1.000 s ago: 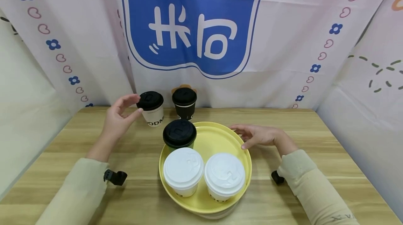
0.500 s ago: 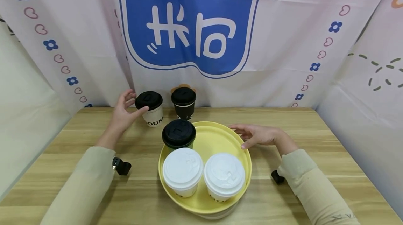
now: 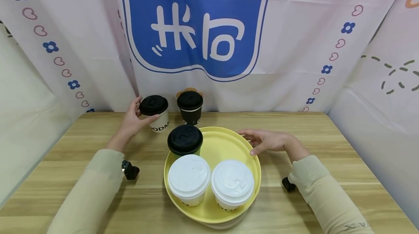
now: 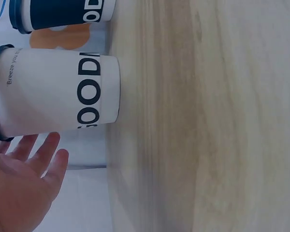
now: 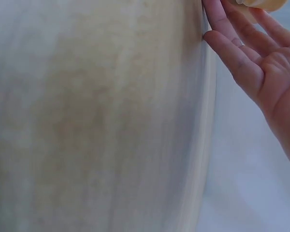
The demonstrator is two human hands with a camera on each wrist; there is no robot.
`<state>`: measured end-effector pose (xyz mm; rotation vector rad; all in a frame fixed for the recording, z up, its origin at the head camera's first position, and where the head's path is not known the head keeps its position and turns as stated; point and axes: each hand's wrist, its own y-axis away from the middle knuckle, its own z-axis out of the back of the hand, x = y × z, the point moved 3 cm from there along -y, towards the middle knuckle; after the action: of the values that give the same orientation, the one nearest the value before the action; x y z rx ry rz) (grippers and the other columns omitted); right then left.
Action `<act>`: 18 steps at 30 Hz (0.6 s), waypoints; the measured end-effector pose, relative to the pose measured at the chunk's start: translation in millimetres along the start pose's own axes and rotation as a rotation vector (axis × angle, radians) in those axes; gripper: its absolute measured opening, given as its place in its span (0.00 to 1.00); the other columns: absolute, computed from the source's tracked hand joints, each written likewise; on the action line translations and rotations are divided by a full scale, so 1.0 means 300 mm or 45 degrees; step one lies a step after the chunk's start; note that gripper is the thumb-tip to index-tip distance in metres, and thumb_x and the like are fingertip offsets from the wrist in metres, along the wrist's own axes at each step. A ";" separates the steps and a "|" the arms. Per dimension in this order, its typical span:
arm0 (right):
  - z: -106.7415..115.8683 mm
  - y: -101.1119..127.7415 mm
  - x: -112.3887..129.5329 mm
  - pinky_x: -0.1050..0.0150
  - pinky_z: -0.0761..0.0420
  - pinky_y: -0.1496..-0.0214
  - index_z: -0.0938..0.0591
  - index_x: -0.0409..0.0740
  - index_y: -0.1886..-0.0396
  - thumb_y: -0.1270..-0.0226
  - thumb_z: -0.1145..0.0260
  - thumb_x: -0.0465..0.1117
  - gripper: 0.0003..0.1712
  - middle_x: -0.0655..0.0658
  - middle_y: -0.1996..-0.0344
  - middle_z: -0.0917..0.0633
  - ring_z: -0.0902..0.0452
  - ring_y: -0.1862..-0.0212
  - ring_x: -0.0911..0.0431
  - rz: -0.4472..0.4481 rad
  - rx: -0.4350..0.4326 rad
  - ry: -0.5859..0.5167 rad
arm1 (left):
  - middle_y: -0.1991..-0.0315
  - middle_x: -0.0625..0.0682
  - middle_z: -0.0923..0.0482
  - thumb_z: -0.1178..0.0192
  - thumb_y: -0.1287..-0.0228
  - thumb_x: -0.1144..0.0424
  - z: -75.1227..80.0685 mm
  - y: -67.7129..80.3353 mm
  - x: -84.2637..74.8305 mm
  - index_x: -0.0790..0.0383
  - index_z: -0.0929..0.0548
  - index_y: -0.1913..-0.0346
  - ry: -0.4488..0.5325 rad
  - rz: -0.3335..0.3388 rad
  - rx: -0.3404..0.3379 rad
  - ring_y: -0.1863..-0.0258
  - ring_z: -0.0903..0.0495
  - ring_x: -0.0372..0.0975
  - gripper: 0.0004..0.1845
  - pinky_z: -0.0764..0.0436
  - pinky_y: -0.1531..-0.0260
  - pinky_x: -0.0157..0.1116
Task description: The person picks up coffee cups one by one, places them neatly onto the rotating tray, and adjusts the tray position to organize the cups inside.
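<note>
Reaching toward the back of the bench (image 3: 98, 190), your left hand (image 3: 132, 121) is at the white cup with the black lid (image 3: 156, 113), which stands upright near the backdrop. From the head view your thumb sits against the near side just under the lid and your fingers (image 3: 136, 102) curve round the far left of it. The left wrist view shows the same cup (image 4: 58, 92) with your fingers (image 4: 43, 152) spread and fairly straight just beside its wall, so the hand is cupped loosely about the cup and whether it has actually closed on it cannot be told.

Just to the right of that cup stands a black cup with a black lid (image 3: 191, 107), the two close but apart. In front of them lies a yellow tray (image 3: 229, 143). It carries a dark green cup with a black lid (image 3: 185, 140) at its back left and two white-lidded cups side by side at the front, one on the left (image 3: 189, 178) and one on the right (image 3: 232, 183).

Your right hand (image 3: 270, 141) rests at the tray's right rim, fingers (image 5: 232, 53) relaxed and slightly apart, fingertips touching the edge, gripping nothing.
</note>
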<state>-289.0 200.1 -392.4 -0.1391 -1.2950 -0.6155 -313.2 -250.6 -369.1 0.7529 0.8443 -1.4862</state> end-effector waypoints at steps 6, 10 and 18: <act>0.000 0.001 0.002 0.46 0.36 0.26 0.48 0.39 0.21 0.35 0.30 0.36 0.50 0.33 0.25 0.38 0.39 0.26 0.39 -0.002 0.006 -0.002 | 0.20 0.64 0.62 0.30 0.41 0.47 -0.026 -0.018 0.006 0.54 0.68 0.20 -0.007 -0.011 0.052 0.23 0.53 0.61 0.62 0.46 0.27 0.61; 0.000 0.001 0.002 0.46 0.37 0.25 0.49 0.39 0.21 0.35 0.30 0.36 0.50 0.33 0.25 0.38 0.40 0.25 0.39 0.003 0.014 -0.012 | 0.20 0.65 0.58 0.29 0.42 0.49 -0.034 -0.030 0.006 0.53 0.67 0.20 0.001 -0.025 0.024 0.23 0.52 0.60 0.62 0.47 0.27 0.62; -0.002 0.004 0.004 0.50 0.34 0.26 0.49 0.39 0.21 0.35 0.31 0.35 0.50 0.33 0.25 0.38 0.39 0.26 0.39 -0.017 0.013 -0.018 | 0.23 0.66 0.50 0.28 0.42 0.53 -0.047 -0.034 0.010 0.58 0.60 0.21 0.042 -0.053 -0.028 0.24 0.47 0.60 0.58 0.45 0.27 0.60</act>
<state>-287.7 200.2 -391.1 -0.1264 -1.3137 -0.6200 -323.9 -239.9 -378.2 0.7494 0.9044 -1.5027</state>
